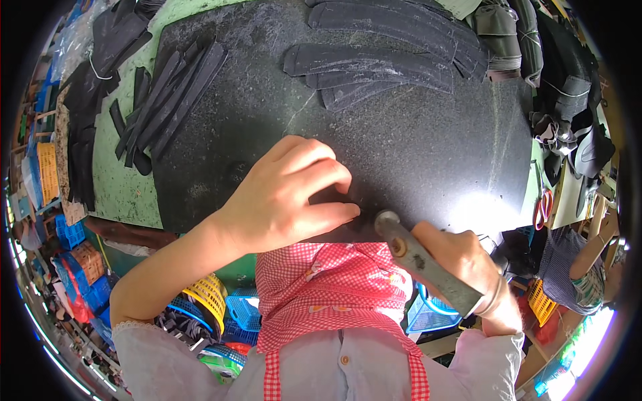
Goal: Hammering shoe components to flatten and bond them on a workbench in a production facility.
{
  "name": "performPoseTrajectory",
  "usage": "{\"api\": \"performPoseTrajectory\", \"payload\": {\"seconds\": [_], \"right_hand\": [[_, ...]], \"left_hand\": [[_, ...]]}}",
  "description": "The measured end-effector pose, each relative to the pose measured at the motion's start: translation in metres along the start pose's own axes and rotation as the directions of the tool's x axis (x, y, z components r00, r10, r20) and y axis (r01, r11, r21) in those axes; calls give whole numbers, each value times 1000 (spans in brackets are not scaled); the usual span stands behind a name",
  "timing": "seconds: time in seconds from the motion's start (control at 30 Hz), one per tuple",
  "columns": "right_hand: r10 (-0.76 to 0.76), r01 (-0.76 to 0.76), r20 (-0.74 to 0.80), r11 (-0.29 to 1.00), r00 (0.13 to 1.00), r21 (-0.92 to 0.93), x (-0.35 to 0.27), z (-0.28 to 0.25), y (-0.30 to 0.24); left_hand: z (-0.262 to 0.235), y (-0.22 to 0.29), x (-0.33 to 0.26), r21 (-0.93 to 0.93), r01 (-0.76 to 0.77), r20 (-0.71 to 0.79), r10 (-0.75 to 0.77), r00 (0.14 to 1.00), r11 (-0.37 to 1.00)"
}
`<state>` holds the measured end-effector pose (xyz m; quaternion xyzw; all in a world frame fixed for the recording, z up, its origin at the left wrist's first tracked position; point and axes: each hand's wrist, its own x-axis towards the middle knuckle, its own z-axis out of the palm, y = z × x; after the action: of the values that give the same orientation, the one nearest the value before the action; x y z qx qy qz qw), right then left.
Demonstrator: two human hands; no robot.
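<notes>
cut strips [164, 93] left on slab [414, 147], curved pieces [381, 60] behind

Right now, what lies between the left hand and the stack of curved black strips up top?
In the head view, only bare black slab lies between the left hand and the curved black strips.

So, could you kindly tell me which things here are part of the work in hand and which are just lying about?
In use:
- left hand pressing a small dark piece
- right hand gripping a metal tool
- black slab

Lying about:
- dark strips
- curved dark pieces
- red-handled scissors
- plastic baskets
</notes>
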<state>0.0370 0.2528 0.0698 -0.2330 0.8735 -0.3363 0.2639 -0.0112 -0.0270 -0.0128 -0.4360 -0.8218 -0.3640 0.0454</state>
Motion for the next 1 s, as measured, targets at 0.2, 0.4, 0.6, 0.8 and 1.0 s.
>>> {"api": "performPoseTrajectory", "payload": {"seconds": [0.2,0.4,0.6,0.8,1.0], "right_hand": [[-50,47,-43,996,998,-80,0,5,-1],[-53,56,39,995,998,-85,6,7,3],[-18,9,-37,971,999,-239,24,-2,-14],[-89,101,81,984,993,-147,41,-7,-21],[-90,102,94,987,991,-126,47,-1,-22]], "left_hand": [[4,-3,-1,155,-194,-27,200,979,969],[-1,-6,0,48,-105,-17,106,994,993],[-15,-7,-6,149,-114,14,113,993,982],[-24,-20,-17,61,-7,1,6,1000,998],[-31,-25,-18,48,32,-23,-31,999,998]]}}
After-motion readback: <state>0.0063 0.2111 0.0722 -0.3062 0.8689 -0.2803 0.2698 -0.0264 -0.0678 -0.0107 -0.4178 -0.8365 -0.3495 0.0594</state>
